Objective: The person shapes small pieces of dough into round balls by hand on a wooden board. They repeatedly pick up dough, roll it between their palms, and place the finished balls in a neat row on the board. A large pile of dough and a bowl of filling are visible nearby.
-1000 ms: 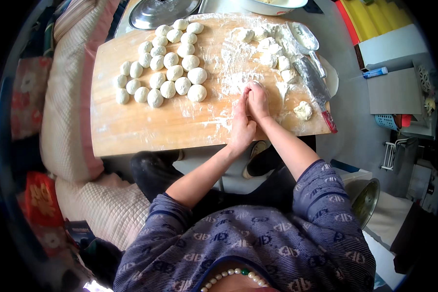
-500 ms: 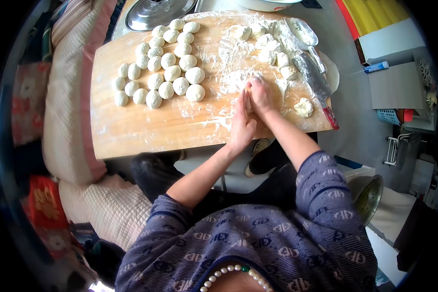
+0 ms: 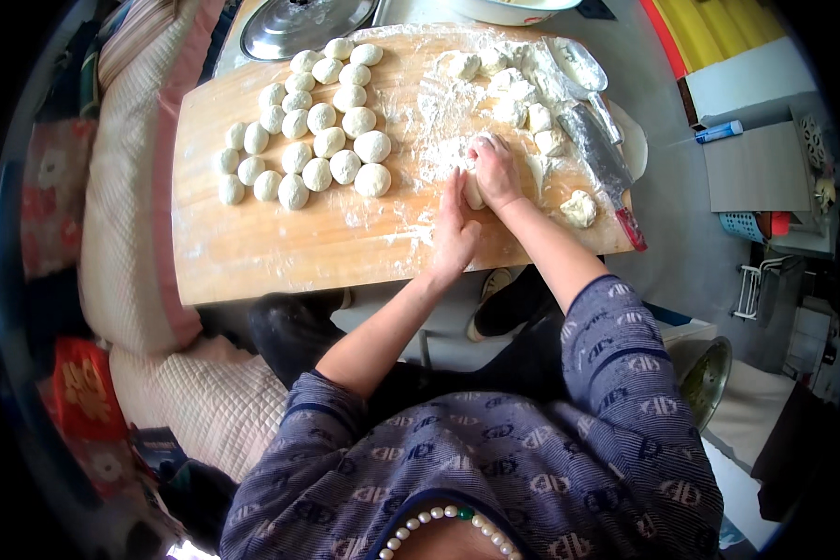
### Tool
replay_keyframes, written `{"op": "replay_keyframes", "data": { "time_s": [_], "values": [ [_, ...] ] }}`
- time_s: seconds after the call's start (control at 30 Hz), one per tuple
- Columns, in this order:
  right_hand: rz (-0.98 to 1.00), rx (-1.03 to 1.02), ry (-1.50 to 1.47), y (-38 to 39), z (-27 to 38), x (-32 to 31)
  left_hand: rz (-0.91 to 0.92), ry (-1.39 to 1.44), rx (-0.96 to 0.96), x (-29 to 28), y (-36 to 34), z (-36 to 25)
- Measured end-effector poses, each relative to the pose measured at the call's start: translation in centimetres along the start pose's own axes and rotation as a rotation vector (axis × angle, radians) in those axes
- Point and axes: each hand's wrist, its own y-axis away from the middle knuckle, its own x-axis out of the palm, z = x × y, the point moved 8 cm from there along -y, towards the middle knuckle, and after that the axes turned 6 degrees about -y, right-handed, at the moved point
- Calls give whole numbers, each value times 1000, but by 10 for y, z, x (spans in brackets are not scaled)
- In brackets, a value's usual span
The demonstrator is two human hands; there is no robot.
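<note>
A pale piece of dough [image 3: 474,192] shows between my hands, over the floured right half of a wooden board [image 3: 280,257]. My right hand [image 3: 497,174] curls its fingers over the dough from the right. Along the dough's left side, my left hand [image 3: 455,231] lies with fingers stretched straight, fingertips touching it. To the left sit rows of smooth round dough balls [image 3: 329,142]. Rough cut dough pieces [image 3: 510,86] lie in loose flour beyond my hands. One more lump of dough [image 3: 579,209] rests right of my right wrist.
A cleaver [image 3: 599,154] with a red handle end lies at the board's right edge, beside a flour-filled scoop [image 3: 581,63]. Behind the board are a metal lid [image 3: 303,26] and a white basin [image 3: 513,9]. A metal bowl [image 3: 707,381] stands at my right.
My hands have come slightly apart, and more of the dough between them shows. The right hand's fingers have shifted a little left and toward the far side.
</note>
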Motion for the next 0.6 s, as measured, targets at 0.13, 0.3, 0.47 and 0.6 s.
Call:
{"op": "replay_keyframes", "data": {
  "time_s": [0.13, 0.3, 0.47, 0.6],
  "values": [
    [-63, 167, -146, -8, -17, 5, 2, 8, -32, 4, -2, -6],
    [-13, 189, -146, 31, -1, 5, 19, -149, 2, 10, 11, -24],
    [2, -10, -4, -3, -8, 1, 26, -28, -4, 1, -4, 2],
    [1, 375, -381, 10, -8, 8, 28, -114, -58, 4, -4, -22]
  ]
}}
